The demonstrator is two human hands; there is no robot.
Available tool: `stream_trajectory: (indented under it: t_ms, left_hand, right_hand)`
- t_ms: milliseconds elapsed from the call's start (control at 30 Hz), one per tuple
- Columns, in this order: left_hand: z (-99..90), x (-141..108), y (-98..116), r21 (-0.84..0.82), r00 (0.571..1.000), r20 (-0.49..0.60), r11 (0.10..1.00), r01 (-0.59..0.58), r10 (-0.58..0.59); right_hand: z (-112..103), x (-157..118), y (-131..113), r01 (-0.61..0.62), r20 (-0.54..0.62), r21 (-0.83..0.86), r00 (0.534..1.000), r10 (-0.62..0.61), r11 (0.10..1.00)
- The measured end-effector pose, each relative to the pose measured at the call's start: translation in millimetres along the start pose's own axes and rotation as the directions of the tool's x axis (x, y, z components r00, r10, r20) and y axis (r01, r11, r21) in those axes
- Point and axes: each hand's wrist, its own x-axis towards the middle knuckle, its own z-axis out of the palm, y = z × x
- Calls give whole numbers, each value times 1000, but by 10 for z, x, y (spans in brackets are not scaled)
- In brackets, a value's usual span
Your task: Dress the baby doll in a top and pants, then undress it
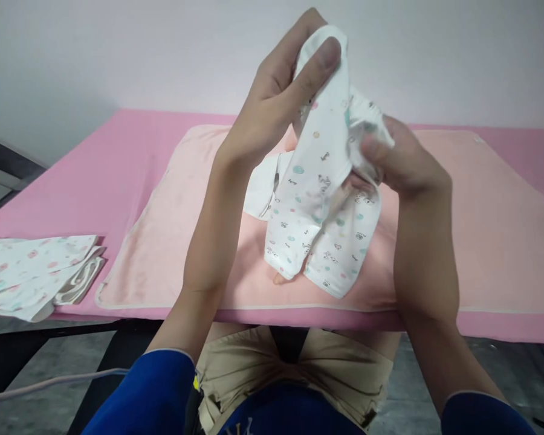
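A white baby garment point(306, 187) with small coloured animal and dot prints hangs between my hands above the pink bed. My left hand point(276, 90) pinches its rounded top edge, the thumb lying flat over the cloth. Lower and to the right, my right hand point(412, 154) grips a bunched part of the same garment between thumb and fingers. Two printed panels spread downward, with a gap between them. Behind the garment lies a plain white cloth piece point(260, 190), mostly covered. A small skin-coloured tip point(278, 279) shows under the lower left hem; I cannot make out what it belongs to.
A peach-coloured mat point(163, 254) with pale edging covers much of the pink table point(95, 169). Folded printed cloths point(36, 272) lie at the left front corner, partly over the edge. A pale wall point(185, 54) stands behind. A cable point(54, 382) runs at lower left.
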Motion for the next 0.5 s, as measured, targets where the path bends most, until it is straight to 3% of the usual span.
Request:
stream_trajectory:
  t_ms: [67, 133, 267, 400, 500]
  left_hand:
    - [59, -49, 68, -49, 1000, 15, 999, -19, 19]
    - [97, -68, 109, -35, 997, 36, 997, -72, 73]
    - [172, -54, 101, 5, 979, -45, 980, -200, 200]
    - [258, -50, 71, 16, 988, -115, 995, -98, 99]
    - [245, -53, 90, 21, 992, -120, 1000, -23, 25]
  right_hand:
    - [61, 7, 4, -41, 77, 79, 996, 35, 996]
    - [95, 33, 7, -55, 48, 106, 998, 51, 993]
    - [111, 72, 62, -137, 25, 111, 991, 135, 984]
    - [126, 46, 159, -198, 152, 90, 971, 183, 976]
    - [182, 24, 166, -181, 118, 109, 979, 168, 977]
